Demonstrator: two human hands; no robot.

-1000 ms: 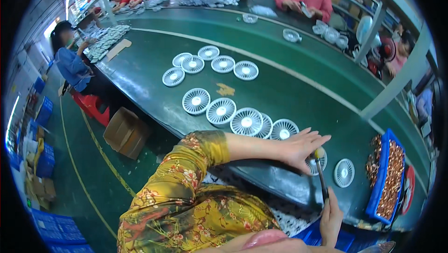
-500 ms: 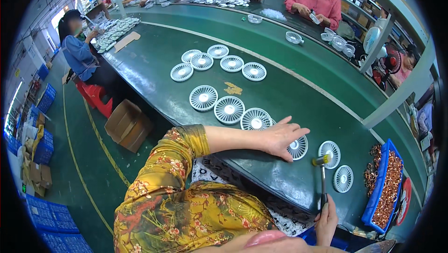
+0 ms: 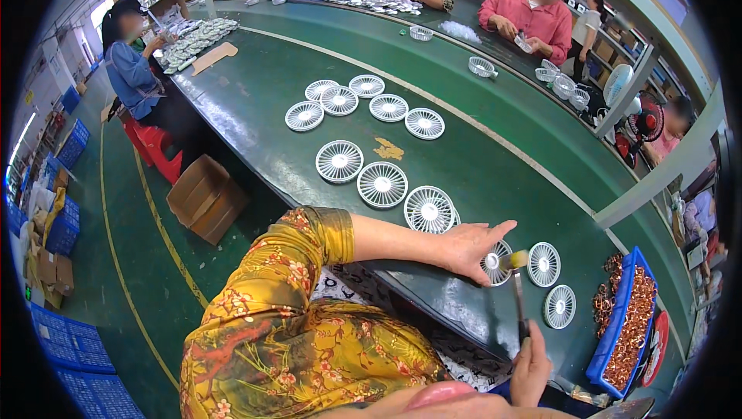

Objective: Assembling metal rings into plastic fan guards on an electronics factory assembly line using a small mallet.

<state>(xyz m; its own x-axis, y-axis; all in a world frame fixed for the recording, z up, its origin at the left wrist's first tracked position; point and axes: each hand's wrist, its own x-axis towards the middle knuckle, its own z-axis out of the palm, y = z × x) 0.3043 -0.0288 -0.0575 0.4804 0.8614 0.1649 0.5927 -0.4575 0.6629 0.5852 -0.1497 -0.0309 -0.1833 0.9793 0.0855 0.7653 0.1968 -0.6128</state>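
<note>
My right hand (image 3: 532,366) is closed round the dark handle of a hammer (image 3: 520,298) with a yellowish head. The hammer head is over the right edge of a white slotted disc (image 3: 495,264); whether they touch I cannot tell. My left hand (image 3: 468,253) reaches across from the left with thumb and forefinger spread along the near-left side of that disc, partly covering it. Two similar discs, an upper one (image 3: 544,264) and a lower one (image 3: 560,307), lie right of the hammer. Left of my hand, another white disc (image 3: 430,209) overlaps one mostly hidden beneath it.
Several more white discs (image 3: 382,185) lie farther left on the green table (image 3: 263,110). A blue tray (image 3: 610,334) of copper-coloured rings stands at the right. A slanted white post (image 3: 657,164) rises beyond it. Co-workers sit across the table, and another person (image 3: 131,63) at far left.
The hammer head has moved left, from over the upper right disc to the disc by my left hand. My left hand has shifted slightly nearer, its thumb and forefinger still spread.
</note>
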